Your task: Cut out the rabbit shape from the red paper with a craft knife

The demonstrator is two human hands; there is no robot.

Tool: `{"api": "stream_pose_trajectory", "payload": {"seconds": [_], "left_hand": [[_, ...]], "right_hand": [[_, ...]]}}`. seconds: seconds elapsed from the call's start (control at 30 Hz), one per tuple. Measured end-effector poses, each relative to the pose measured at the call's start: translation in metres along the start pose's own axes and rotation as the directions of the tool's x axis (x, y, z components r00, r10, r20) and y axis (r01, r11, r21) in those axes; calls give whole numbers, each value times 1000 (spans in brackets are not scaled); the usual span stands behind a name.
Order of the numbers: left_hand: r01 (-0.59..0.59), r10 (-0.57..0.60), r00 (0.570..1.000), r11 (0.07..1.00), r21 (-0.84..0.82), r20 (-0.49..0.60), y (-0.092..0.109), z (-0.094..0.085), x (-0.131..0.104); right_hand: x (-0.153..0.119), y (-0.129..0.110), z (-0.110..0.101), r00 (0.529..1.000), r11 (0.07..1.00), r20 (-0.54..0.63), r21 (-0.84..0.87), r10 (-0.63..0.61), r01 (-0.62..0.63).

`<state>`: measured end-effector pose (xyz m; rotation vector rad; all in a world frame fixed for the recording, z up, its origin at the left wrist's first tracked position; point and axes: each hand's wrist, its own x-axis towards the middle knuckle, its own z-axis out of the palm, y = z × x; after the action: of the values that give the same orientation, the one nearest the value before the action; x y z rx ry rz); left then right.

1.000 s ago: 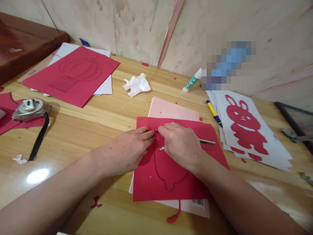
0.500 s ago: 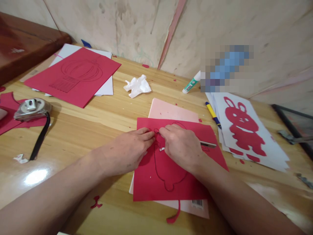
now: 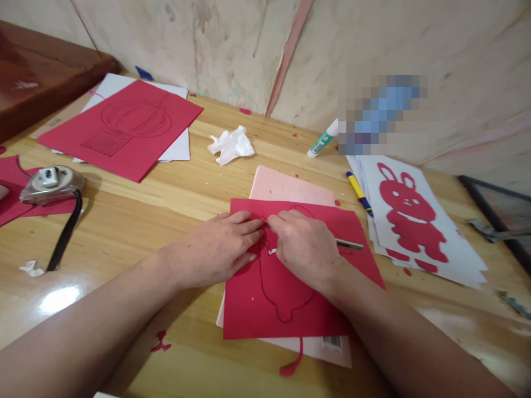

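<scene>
A red sheet of paper (image 3: pixel 244 309) with a dark drawn outline lies in front of me, over a pale pink booklet (image 3: pixel 290 184). My left hand (image 3: pixel 222 246) rests on the sheet's left part, palm down, fingers stretched out toward the drawn line. Just to its right, my right hand (image 3: pixel 305 246) is closed around a slim craft knife (image 3: pixel 349 244). The knife's metal handle sticks out behind the hand; its tip is hidden by my fingers, close to my left fingertips. A small cut opening (image 3: pixel 272 252) shows white below them.
Left stand a tape measure (image 3: pixel 52 185) and a red sheet with a lantern drawing (image 3: pixel 136 124). Crumpled tissue (image 3: pixel 232 145), a glue stick (image 3: pixel 322 139) and a yellow-blue pen (image 3: pixel 359 193) lie further back. A red paper rabbit (image 3: pixel 410 204) is on white sheets at right.
My right fingers have edged left, nearer to my left fingertips. My left thumb now shows more on the red sheet. The whole view has shifted slightly.
</scene>
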<state>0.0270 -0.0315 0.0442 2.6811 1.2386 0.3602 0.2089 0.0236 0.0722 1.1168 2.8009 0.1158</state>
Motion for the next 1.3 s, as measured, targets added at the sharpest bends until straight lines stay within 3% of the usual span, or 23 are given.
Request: {"api": "stream_pose_trajectory", "payload": {"seconds": [1.3], "left_hand": [[18, -18, 1000, 1000, -11, -13, 1, -1, -1]], "right_hand": [[-6, 5, 3, 1000, 1000, -4, 7, 1, -1]]}}
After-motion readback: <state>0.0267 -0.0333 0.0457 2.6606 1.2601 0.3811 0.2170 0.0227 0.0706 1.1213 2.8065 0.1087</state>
